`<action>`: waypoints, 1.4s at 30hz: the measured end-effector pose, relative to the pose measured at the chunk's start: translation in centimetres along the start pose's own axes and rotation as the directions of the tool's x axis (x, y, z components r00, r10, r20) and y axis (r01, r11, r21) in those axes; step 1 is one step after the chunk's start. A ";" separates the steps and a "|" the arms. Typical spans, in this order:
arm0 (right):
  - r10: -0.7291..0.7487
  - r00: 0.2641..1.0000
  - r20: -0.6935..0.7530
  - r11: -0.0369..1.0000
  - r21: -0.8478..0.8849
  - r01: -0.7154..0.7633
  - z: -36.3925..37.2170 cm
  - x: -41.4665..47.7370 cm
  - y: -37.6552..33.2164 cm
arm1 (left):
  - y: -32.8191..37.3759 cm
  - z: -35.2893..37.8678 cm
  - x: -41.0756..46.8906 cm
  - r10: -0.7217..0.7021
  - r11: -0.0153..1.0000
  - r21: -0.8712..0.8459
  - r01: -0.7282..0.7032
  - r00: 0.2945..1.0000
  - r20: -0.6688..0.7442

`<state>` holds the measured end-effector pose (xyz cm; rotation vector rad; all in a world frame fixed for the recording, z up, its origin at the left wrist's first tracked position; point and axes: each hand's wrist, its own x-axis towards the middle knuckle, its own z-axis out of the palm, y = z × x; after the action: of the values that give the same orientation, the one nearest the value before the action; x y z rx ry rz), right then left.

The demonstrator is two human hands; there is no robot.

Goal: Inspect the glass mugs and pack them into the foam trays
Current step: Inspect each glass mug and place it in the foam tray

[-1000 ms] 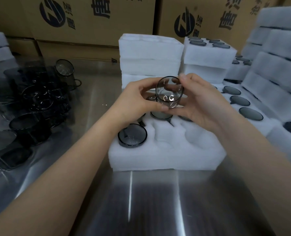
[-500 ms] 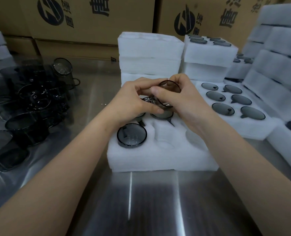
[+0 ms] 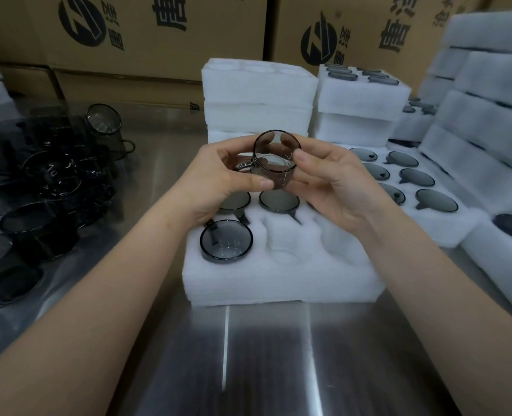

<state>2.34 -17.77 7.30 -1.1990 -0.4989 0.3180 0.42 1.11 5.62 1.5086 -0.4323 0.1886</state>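
Mug in hand: a smoky glass mug [image 3: 275,159], held in the air above the far row of the foam tray [image 3: 278,283], mouth tipped toward the person, handle toward the left palm.
Fingers: left hand [image 3: 221,181] and right hand [image 3: 332,181] both curl round it, clamped on the wall from opposite sides; right thumb [image 3: 301,154] at the rim, left thumb [image 3: 262,184] low on the wall.
Doing it well: I'd turn it slowly against the light, keep the pads off the rim, and check rim and handle for chips.
Likely seat: the empty pocket [image 3: 281,235] beside the seated mug [image 3: 226,240], handle into its slot.
Around: loose mugs [image 3: 54,181] heaped at the left of the desk [image 3: 248,355]; a filled tray [image 3: 440,235] at the right; cartons [image 3: 158,34] behind.
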 end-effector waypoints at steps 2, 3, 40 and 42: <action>0.002 0.999 -0.043 1.000 0.025 -0.001 -0.1 0.1 0.1 | 0.1 0.2 -0.1 0.003 0.997 0.072 -0.003 1.000 -0.005; 0.002 0.997 -0.071 1.000 0.027 0.000 -0.2 0.2 0.1 | 0.3 0.4 -0.2 0.005 0.992 0.127 -0.004 1.000 -0.009; -0.344 0.894 -0.288 0.860 -0.478 0.177 1.9 -0.5 0.9 | 0.2 1.0 -0.6 0.066 0.969 0.233 -0.084 0.994 0.083; -0.317 0.886 -0.338 0.887 -0.435 0.151 1.8 -0.3 0.6 | 0.1 0.9 -0.5 0.061 0.977 0.200 -0.080 0.993 0.100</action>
<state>1.12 -16.29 7.16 -1.5350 -0.3517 -0.2609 -0.26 0.30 5.53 1.7091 -0.5550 0.2238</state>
